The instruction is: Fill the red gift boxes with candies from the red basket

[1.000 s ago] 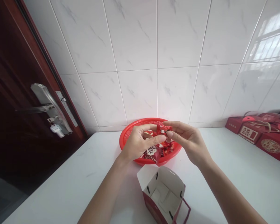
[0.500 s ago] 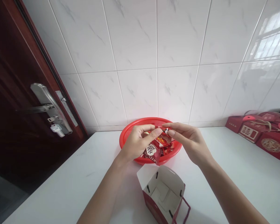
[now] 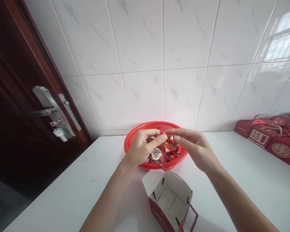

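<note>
Candy sits pinched between the fingertips of your left hand and right hand, just above the red basket of sweets, while the open box in front of that basket looks empty, so filling seems barely begun.

The basket looked like glossy red plastic with a fine perforated wall. The sweets pinched between the left hand and the right hand wore shiny, crinkled foil-like wrappers. The open box seemed thin card, matt white inside and red outside. The tabletop was smooth and white with a dull sheen. The wall tiles were glazed, marble-veined and highly reflective. The door appeared dark varnished wood, its handle brushed metal.
</note>
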`<action>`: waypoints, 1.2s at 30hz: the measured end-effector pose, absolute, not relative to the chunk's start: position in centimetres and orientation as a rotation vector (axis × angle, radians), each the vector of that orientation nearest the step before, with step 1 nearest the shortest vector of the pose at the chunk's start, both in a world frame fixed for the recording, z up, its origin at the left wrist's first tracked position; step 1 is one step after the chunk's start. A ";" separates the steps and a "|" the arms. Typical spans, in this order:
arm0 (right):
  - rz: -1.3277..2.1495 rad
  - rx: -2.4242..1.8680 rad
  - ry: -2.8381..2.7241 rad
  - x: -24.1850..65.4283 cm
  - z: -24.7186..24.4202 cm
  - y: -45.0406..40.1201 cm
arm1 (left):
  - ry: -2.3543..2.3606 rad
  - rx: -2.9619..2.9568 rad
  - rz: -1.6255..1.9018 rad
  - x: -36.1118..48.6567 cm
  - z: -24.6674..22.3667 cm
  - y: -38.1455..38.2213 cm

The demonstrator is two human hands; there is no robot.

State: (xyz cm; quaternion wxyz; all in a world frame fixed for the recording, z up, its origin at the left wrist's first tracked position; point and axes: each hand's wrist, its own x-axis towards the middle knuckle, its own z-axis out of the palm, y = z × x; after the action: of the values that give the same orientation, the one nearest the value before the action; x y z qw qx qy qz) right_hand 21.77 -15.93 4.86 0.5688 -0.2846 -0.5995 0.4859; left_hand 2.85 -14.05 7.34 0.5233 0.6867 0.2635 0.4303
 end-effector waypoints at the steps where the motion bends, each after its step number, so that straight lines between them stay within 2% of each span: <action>1: 1.155 -0.662 -1.406 21.7 4.9 -15.9 | 0.636 1.631 1.019 2.8 7.3 -14.0; 19: 1.313 -0.660 -1.275 21.6 4.8 -15.3 | 0.789 1.502 1.001 3.4 7.0 -13.7; 27: 1.258 -0.653 -1.379 21.7 4.7 -15.6 | 0.801 1.533 1.002 3.4 6.8 -13.6; 36: 1.170 -0.673 -1.368 21.6 4.8 -15.9 | 0.789 1.811 1.163 2.3 7.3 -14.2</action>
State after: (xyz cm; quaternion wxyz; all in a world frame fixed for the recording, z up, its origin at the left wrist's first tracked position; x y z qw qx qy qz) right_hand 21.64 -15.86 4.78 0.5729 -0.2871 -0.5834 0.4989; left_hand 2.28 -14.25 7.30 0.4119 0.7198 0.3137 0.4624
